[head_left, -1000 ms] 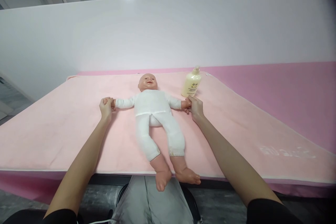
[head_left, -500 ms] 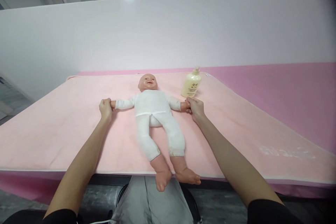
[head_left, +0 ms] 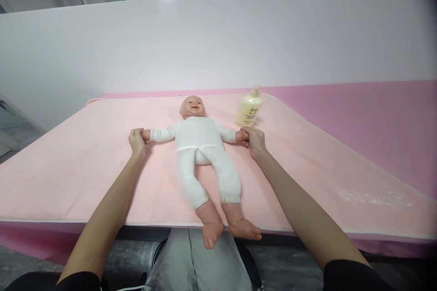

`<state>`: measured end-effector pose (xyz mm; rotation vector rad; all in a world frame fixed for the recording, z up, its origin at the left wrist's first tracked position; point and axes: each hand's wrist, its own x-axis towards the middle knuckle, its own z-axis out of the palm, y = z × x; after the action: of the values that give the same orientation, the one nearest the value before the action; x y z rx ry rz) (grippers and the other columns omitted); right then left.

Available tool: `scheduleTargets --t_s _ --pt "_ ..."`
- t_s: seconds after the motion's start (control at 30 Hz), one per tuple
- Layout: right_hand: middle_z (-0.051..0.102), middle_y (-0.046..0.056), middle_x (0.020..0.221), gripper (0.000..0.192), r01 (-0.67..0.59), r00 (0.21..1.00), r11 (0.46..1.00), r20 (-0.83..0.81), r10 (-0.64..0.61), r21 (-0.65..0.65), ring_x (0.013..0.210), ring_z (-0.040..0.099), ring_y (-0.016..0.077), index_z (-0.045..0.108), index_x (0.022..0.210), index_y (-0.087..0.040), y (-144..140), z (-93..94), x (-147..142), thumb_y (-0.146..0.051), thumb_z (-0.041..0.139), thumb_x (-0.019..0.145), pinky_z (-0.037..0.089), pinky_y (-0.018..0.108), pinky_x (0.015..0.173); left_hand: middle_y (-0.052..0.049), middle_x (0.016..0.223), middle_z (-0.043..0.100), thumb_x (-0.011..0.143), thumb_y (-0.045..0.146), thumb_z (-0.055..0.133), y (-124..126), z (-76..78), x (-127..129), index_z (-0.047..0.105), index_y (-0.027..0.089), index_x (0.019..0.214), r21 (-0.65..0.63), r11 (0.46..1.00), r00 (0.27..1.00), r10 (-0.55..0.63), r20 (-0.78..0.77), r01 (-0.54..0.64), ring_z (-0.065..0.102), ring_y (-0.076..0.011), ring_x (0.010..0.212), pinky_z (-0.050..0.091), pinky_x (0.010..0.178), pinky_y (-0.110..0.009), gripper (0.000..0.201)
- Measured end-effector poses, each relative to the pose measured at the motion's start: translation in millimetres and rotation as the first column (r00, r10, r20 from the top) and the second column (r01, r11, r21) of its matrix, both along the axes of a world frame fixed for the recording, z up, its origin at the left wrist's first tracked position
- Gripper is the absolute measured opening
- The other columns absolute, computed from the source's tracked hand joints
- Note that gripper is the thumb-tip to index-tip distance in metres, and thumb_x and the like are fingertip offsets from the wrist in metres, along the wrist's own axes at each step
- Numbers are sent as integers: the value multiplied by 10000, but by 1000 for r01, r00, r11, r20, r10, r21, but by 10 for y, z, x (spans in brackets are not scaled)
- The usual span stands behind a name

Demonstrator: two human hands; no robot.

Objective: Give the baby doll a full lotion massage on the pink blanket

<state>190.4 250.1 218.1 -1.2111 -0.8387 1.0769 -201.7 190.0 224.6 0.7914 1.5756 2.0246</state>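
Observation:
A baby doll (head_left: pixel 198 134) with a white cloth body lies on its back on a pink towel (head_left: pixel 85 163). Its head points away from me, its arms are spread wide, and its feet hang past the towel's near edge. My left hand (head_left: pixel 137 141) is closed on the doll's hand at the left. On the opposite side, the fingers of my right hand (head_left: pixel 255 139) pinch the doll's other hand. Just behind my right hand stands a pale yellow pump bottle (head_left: pixel 249 108) with dark print on its front.
Under the towel, a pink table cover (head_left: pixel 385 132) shows along the back and right. A white partition (head_left: pixel 218 41) rises behind the table. My legs in grey trousers (head_left: pixel 201 263) are below the near edge, close to the doll's feet.
Almost nothing differs. My fingers have shifted very slightly on the doll's hands, with both arms of the doll still stretched out; the bottle stays put.

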Motion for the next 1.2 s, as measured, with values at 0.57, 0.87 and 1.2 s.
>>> scheduleTargets --t_s 0.57,0.87,1.2 --pt "521 -55 480 293 54 998 997 42 -56 51 320 460 79 595 686 -145 43 -73 28 -354 794 637 368 186 280 -37 981 582 866 343 535 30 -109 -48 514 180 1012 7 989 986 147 -82 -146 534 -45 561 465 499 -173 219" --pt "643 25 725 67 -141 990 990 19 141 -4 596 610 83 653 772 -108 84 -87 123 -144 702 744 549 159 508 -46 974 597 858 286 505 91 -158 -126 568 194 1114 -54 994 993 96 -64 -100 570 -86 579 518 574 -249 278" --pt "614 61 989 255 -282 958 959 69 279 32 676 617 89 632 1040 -133 209 -202 229 -146 629 786 546 174 522 -58 959 610 862 286 502 106 -162 -146 565 170 1163 -73 993 992 88 -89 -94 613 -128 727 533 661 -259 328"
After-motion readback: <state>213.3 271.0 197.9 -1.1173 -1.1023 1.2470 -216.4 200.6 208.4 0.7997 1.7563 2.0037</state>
